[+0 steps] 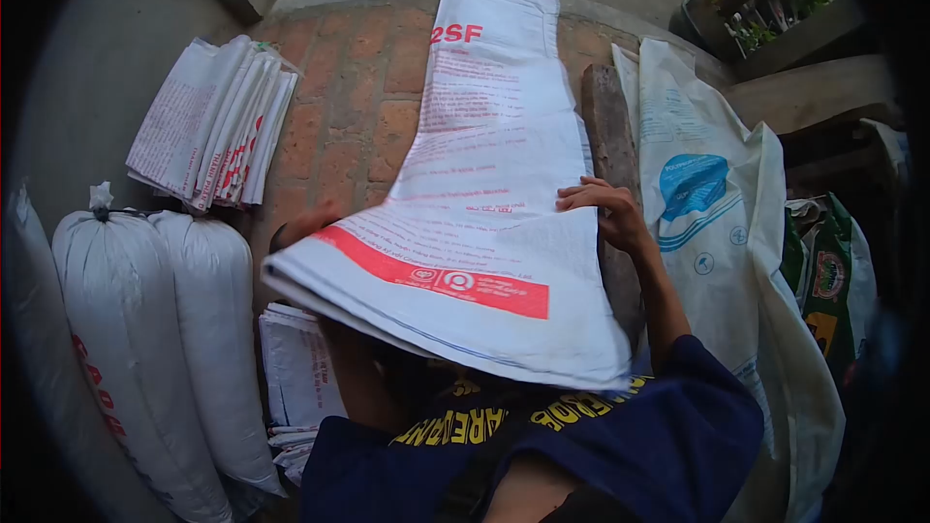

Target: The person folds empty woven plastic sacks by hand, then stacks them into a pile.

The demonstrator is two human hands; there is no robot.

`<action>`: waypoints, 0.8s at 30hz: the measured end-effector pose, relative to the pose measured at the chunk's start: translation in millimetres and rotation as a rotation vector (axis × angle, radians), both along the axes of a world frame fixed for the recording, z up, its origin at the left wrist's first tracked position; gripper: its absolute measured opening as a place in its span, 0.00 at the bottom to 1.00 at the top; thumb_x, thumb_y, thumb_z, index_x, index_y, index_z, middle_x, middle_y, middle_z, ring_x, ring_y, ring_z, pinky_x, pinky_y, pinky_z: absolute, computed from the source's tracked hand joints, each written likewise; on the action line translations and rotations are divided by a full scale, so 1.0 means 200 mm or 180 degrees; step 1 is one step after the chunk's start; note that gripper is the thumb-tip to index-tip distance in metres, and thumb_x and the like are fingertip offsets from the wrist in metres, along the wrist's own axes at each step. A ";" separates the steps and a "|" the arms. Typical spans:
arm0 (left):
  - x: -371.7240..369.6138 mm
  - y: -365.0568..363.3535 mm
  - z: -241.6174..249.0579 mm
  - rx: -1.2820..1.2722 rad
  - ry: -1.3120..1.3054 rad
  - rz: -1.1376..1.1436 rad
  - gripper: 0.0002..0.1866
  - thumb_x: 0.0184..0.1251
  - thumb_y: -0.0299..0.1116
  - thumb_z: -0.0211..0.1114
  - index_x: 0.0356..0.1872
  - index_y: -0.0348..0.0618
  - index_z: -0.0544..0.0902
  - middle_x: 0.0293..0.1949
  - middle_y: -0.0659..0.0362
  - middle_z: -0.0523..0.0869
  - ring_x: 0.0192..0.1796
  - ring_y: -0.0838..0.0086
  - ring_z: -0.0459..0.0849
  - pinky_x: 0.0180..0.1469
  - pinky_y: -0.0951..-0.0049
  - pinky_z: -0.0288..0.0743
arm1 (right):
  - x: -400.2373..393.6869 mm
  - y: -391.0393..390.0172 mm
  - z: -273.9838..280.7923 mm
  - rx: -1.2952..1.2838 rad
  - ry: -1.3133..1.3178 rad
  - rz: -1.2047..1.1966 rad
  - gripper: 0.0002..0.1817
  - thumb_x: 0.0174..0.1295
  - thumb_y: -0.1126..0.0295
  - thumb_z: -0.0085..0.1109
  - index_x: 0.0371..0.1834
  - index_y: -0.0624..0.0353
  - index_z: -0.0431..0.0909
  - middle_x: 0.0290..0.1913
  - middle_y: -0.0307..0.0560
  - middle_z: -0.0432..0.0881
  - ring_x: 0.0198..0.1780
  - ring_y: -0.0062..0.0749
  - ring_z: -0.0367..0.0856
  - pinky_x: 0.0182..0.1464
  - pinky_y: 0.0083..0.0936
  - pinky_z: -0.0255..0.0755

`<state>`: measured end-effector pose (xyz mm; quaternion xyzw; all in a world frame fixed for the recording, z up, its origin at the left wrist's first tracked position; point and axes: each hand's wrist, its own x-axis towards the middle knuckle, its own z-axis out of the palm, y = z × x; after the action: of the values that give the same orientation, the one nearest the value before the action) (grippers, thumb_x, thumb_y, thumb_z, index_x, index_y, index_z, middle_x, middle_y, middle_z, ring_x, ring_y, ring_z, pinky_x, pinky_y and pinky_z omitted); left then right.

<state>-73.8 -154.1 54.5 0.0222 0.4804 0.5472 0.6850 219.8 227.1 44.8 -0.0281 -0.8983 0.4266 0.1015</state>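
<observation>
A long white woven plastic sack (494,150) with red print lies lengthwise in front of me, its near end flaring and lifted over my lap. My right hand (612,208) is at its right edge, fingers bent over the top face and the edge held in the grip. At the left edge, my left hand (315,223) is blurred by motion and partly behind the sack, so its fingers cannot be made out. The near end shows a red printed band and more than one layer.
A stack of folded printed sacks (208,126) lies at upper left, another folded pile (295,363) by my left arm. Stuffed white sacks (126,310) stand at left. A wooden beam (612,121) and a large white sack (707,223) run along the right. Brick paving (358,107) lies beneath.
</observation>
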 end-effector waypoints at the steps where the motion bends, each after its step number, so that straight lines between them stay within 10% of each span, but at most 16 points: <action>1: 0.15 0.08 -0.17 0.1374 0.0173 0.1271 0.34 0.72 0.58 0.46 0.65 0.38 0.66 0.55 0.44 0.79 0.54 0.60 0.80 0.59 0.59 0.73 | 0.00 -0.04 -0.02 -0.0185 0.0055 -0.0038 0.11 0.54 0.78 0.64 0.39 0.52 0.84 0.47 0.40 0.87 0.57 0.36 0.82 0.65 0.42 0.65; 3: 0.32 0.20 -0.39 0.3426 -0.0096 0.2378 0.40 0.72 0.64 0.40 0.69 0.37 0.62 0.60 0.43 0.76 0.62 0.60 0.76 0.65 0.61 0.69 | -0.01 -0.09 -0.06 -0.0325 -0.0051 -0.0120 0.11 0.52 0.79 0.64 0.39 0.53 0.84 0.46 0.40 0.87 0.54 0.37 0.83 0.62 0.40 0.68; 9: 0.34 0.21 -0.37 0.1980 0.0545 0.2423 0.34 0.71 0.52 0.50 0.69 0.37 0.61 0.57 0.43 0.78 0.59 0.63 0.78 0.62 0.65 0.71 | -0.02 -0.17 -0.03 0.0560 0.0614 0.0095 0.12 0.49 0.72 0.72 0.36 0.56 0.81 0.40 0.43 0.87 0.42 0.36 0.86 0.47 0.31 0.76; 15: 0.22 0.29 -0.24 0.0715 0.2450 0.2646 0.32 0.69 0.41 0.61 0.69 0.37 0.61 0.54 0.43 0.80 0.56 0.65 0.80 0.59 0.69 0.73 | 0.05 -0.22 0.12 -0.0775 -0.0012 -0.0646 0.09 0.51 0.76 0.67 0.36 0.62 0.83 0.35 0.44 0.86 0.38 0.29 0.85 0.43 0.26 0.78; 19: 0.27 0.43 -0.16 -0.0733 0.3749 0.1945 0.42 0.61 0.29 0.70 0.71 0.35 0.54 0.41 0.46 0.85 0.46 0.65 0.85 0.52 0.68 0.76 | 0.02 -0.23 0.15 -0.2201 -0.0824 -0.1583 0.23 0.59 0.69 0.64 0.55 0.68 0.73 0.44 0.52 0.84 0.43 0.27 0.82 0.49 0.23 0.75; 24: 0.42 0.32 -0.19 -0.0980 0.4635 0.0109 0.49 0.54 0.39 0.75 0.74 0.39 0.54 0.62 0.39 0.71 0.63 0.49 0.72 0.64 0.57 0.66 | 0.17 -0.16 0.06 -0.1435 -0.1623 -0.2014 0.38 0.56 0.70 0.69 0.68 0.65 0.58 0.46 0.53 0.83 0.44 0.28 0.81 0.49 0.23 0.73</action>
<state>10.0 -90.0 16.4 0.2756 0.8843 0.3311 0.1801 253.8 194.6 56.0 -0.4261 -0.7267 0.5388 -0.0062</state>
